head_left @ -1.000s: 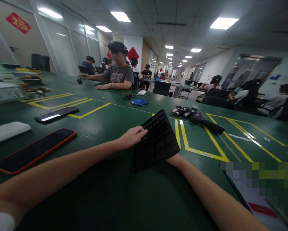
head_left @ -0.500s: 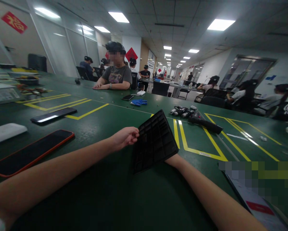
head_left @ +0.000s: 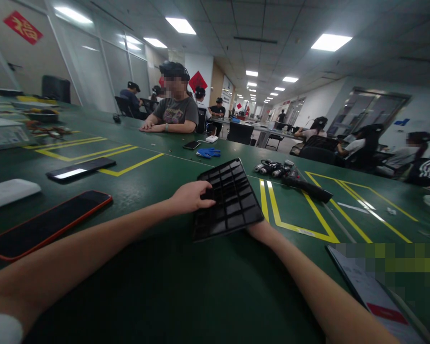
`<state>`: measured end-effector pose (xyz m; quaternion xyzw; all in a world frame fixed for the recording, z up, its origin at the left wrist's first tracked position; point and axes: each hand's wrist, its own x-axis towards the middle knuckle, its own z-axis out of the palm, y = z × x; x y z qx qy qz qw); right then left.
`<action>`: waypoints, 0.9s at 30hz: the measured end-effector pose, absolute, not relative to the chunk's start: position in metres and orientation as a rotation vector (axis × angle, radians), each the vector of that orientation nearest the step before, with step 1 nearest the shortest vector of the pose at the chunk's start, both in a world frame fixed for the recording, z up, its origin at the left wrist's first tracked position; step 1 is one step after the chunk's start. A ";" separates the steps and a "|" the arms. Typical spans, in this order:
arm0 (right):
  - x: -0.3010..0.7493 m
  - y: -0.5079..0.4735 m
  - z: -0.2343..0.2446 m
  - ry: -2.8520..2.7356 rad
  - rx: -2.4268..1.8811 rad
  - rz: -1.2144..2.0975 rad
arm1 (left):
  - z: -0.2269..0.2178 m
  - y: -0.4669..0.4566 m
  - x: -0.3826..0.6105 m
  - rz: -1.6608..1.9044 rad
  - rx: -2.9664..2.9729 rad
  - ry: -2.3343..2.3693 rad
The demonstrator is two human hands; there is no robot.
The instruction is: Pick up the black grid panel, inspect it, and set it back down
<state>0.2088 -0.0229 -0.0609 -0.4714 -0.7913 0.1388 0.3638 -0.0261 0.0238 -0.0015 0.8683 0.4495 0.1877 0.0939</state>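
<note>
A black compartment tray (head_left: 232, 200), divided into a grid of small square cells, is held tilted above the green table (head_left: 171, 291). My right hand (head_left: 260, 231) grips it at the lower right corner, with most of the fingers hidden behind it. Over the tray's left side reaches my left hand (head_left: 190, 197), thumb and fingers apart at the cells. I see nothing held in the left hand.
To the left lie an orange-edged phone (head_left: 53, 222), a dark phone (head_left: 80, 169) and a white object (head_left: 10, 193). Beyond the tray are a blue glove (head_left: 208, 153) and black cables (head_left: 275, 168). A tablet-like screen (head_left: 372, 291) lies right. A person (head_left: 175, 110) sits opposite.
The tray has tipped flatter, so its cells face me more and its lower edge is higher. My left hand has turned and its thumb and fingers have spread over the cells.
</note>
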 end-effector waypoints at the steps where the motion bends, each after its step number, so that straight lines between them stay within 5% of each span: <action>1: 0.215 -0.021 -0.056 -2.021 -1.297 0.323 | 0.002 0.034 -0.036 0.561 2.566 1.425; 8: 0.264 -0.007 -0.048 -1.819 -2.011 -0.048 | 0.015 0.093 -0.121 0.461 2.263 2.120; 16: 0.255 -0.017 -0.040 -1.840 -2.151 -0.256 | 0.021 0.100 -0.138 0.577 2.231 2.247; 21: 0.213 -0.031 -0.038 -2.023 -1.791 -0.115 | 0.002 0.066 -0.085 0.787 2.514 1.784; 27: 0.173 -0.049 -0.045 -2.338 -1.490 0.187 | -0.041 0.032 -0.052 0.444 2.748 1.128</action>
